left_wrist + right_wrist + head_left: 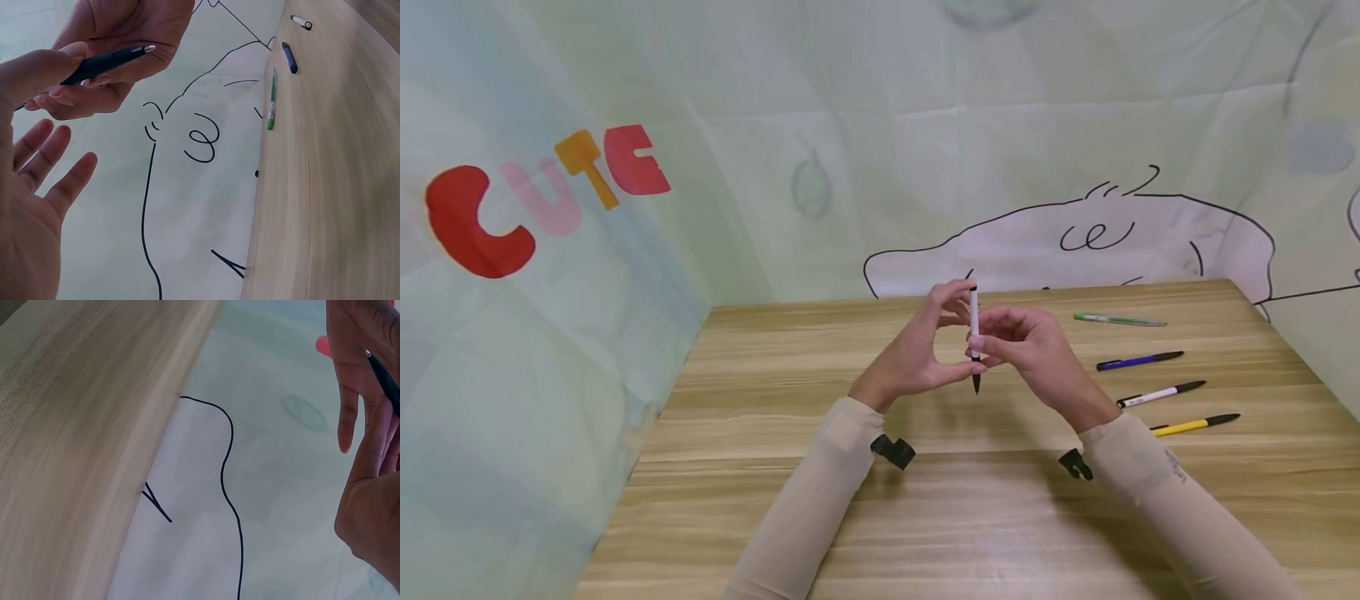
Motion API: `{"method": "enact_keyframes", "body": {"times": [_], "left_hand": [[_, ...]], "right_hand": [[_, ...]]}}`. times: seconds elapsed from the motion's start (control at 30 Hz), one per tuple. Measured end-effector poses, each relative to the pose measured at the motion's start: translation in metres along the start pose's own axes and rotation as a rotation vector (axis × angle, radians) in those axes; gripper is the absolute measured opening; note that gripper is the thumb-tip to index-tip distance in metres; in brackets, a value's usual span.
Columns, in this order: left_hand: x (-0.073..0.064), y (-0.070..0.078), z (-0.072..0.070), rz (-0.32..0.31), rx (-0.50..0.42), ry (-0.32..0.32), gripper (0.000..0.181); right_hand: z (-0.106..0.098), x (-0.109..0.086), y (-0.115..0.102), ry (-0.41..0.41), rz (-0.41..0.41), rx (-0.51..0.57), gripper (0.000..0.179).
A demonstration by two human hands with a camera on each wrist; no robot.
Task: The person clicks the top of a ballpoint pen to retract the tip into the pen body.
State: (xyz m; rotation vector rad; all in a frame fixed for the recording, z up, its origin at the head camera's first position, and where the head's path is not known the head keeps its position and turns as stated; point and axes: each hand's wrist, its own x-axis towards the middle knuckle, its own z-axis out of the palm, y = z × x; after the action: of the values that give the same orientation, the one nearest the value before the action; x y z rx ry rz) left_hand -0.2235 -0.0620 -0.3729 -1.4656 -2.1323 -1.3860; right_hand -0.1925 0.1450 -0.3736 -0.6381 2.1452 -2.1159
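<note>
A white ballpoint pen (974,312) with a black grip stands upright above the table, black tip downward. My right hand (1036,348) pinches its barrel between thumb and fingers. My left hand (913,354) spans the same pen, a fingertip at its top end and the thumb at the black lower part. In the left wrist view, the dark grip and metal point of the pen (106,65) show beside the left thumb, with the other left fingers spread. At the right edge of the right wrist view, the tip of the pen (381,378) points up.
Right of my hands on the wooden table (760,400) lie a green pen (1120,320), a blue pen (1138,362), another white pen (1153,397) and a yellow pen (1197,426), the last partly behind my right forearm. A printed cloth (745,167) hangs behind and left.
</note>
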Motion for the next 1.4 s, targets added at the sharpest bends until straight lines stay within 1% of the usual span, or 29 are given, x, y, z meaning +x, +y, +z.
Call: {"method": "enact_keyframes", "body": {"times": [0.1,0.23,0.4,0.67,0.87,1.0,1.17,1.4], "left_hand": [[0.001,0.002,-0.001,-0.019,0.014,-0.007,0.107],[0.002,0.005,-0.004,-0.023,0.038,-0.004,0.109],[0.004,0.008,-0.006,-0.024,0.056,-0.012,0.11],[0.001,0.006,-0.008,-0.009,0.081,-0.02,0.111],[-0.002,0.007,-0.01,-0.019,0.073,-0.025,0.11],[-0.004,0.008,-0.012,-0.036,0.074,-0.022,0.108],[-0.009,0.007,-0.015,-0.055,0.079,-0.02,0.103],[-0.017,0.001,-0.018,-0.038,0.082,-0.014,0.095]], "right_hand": [[-0.002,0.001,-0.002,-0.01,0.024,0.007,0.02],[-0.004,0.002,-0.005,-0.03,0.049,-0.006,0.023],[-0.005,0.002,-0.007,-0.036,0.055,-0.011,0.021],[-0.004,0.001,-0.006,-0.03,0.054,0.034,0.02],[-0.005,0.0,-0.005,-0.027,0.061,0.024,0.02],[-0.007,0.0,-0.004,-0.028,0.068,0.003,0.022],[-0.009,-0.001,-0.002,-0.035,0.06,-0.018,0.03],[-0.013,-0.002,-0.001,-0.024,0.071,-0.035,0.023]]}}
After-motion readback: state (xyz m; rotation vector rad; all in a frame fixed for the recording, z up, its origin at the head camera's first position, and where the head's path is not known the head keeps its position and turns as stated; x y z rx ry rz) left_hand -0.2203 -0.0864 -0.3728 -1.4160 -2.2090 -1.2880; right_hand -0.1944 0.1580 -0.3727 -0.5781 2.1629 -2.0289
